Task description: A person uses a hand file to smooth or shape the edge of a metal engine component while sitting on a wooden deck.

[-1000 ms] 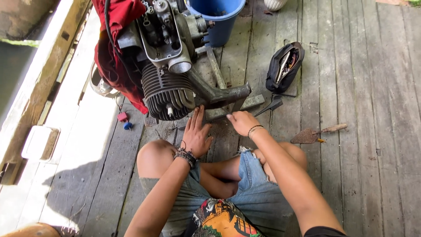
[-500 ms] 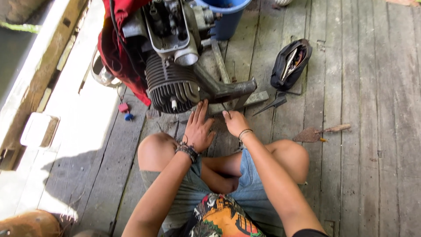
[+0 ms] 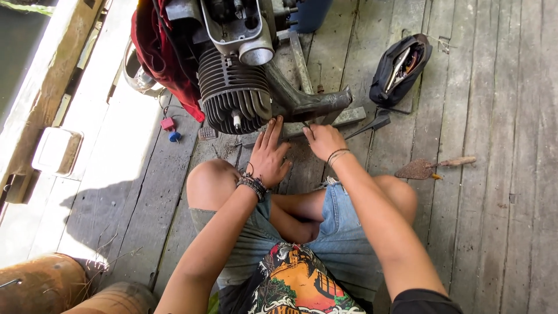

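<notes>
Seated person working at a finned engine cylinder (image 3: 235, 102) that is standing on the plank floor (image 3: 494, 221), far of the knees. The left hand (image 3: 268, 156) is lying flat, fingers (image 3: 272, 131) spread and holding nothing, tips just below the fins. The right hand (image 3: 323, 139) is resting curled beside the exhaust pipe (image 3: 305, 102); whether it is gripping anything cannot be told. A black tool pouch (image 3: 400, 64) is lying far right, a rusty trowel (image 3: 427, 168) right.

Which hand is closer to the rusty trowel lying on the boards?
The right hand. It rests beneath the engine's exhaust pipe, on the rusty trowel's side. The left hand lies farther away, beyond the right one.
</notes>
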